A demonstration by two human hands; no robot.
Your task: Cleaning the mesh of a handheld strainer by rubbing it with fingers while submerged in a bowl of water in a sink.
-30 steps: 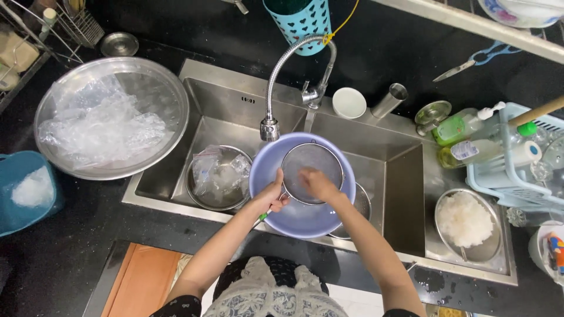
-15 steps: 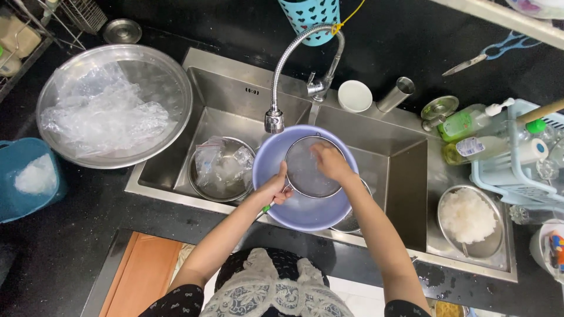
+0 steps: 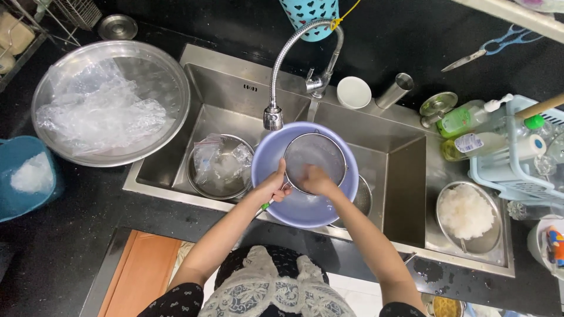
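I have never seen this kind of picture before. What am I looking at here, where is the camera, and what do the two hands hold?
The camera sits on a person's head and looks straight down at a kitchen sink. No machine is here, only two bare hands. The left hand grips the handle of a round mesh strainer, and the right hand rests inside it. The strainer sits in a purple basin under the faucet. Left lies a large steel tray with clear plastic. Right stands a bowl of white rice, beside soap bottles.
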